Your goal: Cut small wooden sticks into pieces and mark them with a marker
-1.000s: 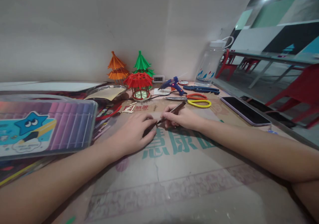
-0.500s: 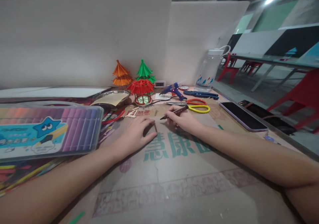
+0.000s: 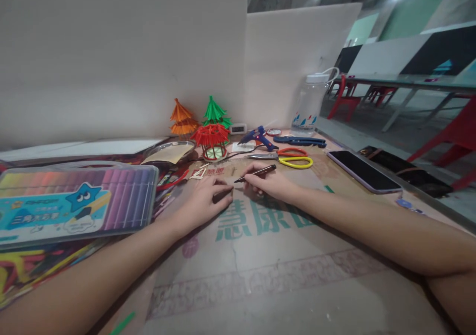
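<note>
1. OK, L hand (image 3: 203, 202): thumb + fingers pinching short brown stick (image 3: 232, 192) at its 3 o'clock.
2. R hand (image 3: 270, 181): gripping dark marker (image 3: 258, 173), tip at 9 o'clock, nr stick.
3. Scissors (image 3: 273, 156): R hand's 1 o'clock.
4. Blue hot-glue gun (image 3: 260, 135): R hand's 12 o'clock.

reads 三角水彩笔 on the blue label (image 3: 55, 224) of the marker case (image 3: 128, 201), beneath a brand line in letters too blurred to spell out; reads 慧康 in large green characters on the printed sheet (image 3: 297, 302), followed by a third one partly covered; seems to repeat 慧康 in small red print toward that sheet's far end. cannot be made out in the round purple seal (image 3: 190, 247), nor on the display of the small white clock (image 3: 238, 129).
</note>
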Action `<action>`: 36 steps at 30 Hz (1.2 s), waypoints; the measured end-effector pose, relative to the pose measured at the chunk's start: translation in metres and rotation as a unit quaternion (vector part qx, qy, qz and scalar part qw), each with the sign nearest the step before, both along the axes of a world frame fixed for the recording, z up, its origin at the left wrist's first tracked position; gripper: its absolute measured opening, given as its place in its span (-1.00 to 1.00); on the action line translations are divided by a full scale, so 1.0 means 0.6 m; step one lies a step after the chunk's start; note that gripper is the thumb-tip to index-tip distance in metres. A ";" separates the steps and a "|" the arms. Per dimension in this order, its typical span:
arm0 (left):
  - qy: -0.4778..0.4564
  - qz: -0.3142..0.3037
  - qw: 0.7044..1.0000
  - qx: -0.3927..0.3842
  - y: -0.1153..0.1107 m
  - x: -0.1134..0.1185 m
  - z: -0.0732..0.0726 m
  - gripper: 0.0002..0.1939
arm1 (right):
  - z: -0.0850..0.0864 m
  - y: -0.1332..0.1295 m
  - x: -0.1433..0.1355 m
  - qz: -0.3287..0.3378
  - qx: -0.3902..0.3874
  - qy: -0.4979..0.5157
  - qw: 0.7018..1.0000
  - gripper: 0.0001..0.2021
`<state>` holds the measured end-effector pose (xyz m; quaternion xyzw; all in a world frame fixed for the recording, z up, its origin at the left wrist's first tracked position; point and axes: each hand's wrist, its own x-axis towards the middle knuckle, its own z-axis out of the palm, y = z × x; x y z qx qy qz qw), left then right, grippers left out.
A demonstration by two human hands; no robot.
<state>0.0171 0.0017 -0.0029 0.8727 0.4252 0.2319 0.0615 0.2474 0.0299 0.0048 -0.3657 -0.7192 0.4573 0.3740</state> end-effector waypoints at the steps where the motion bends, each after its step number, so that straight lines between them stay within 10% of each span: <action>1: 0.001 -0.002 1.000 0.003 -0.001 0.000 0.000 -0.72 | 0.000 0.000 -0.001 0.006 -0.007 0.003 1.000 -0.80; 36: 0.071 -0.066 0.987 0.125 -0.008 -0.008 0.000 -0.70 | 0.008 -0.005 -0.010 0.013 -0.026 -0.039 0.999 -0.93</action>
